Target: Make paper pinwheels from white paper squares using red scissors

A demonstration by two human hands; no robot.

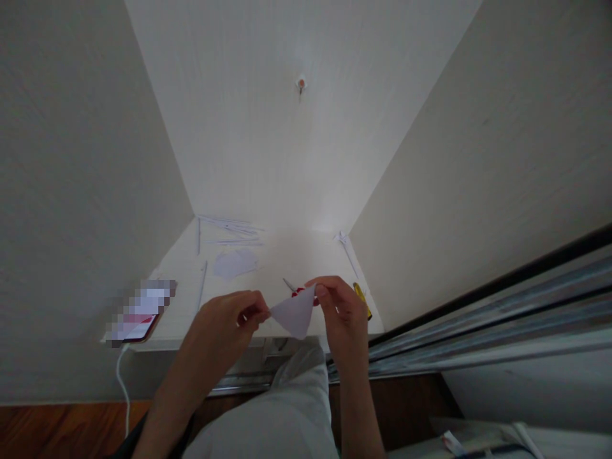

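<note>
Pinching a white folded paper triangle point(296, 313) between them, the left hand point(229, 319) grips its left corner and the right hand point(337, 309) its upper right corner — the piece hangs in the air above the desk's point(282, 255) near edge. It is flat, point downward. Behind it lie red-handled scissors point(296, 290), paper strips point(229, 229) and a phone point(141, 315) at the left; walls close in on both sides

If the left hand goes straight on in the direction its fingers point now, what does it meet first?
The left hand points to the right, pinching one corner of the folded white paper. Beyond the paper it would probably meet the right hand, which holds the opposite corner; depth is hard to judge.
</note>
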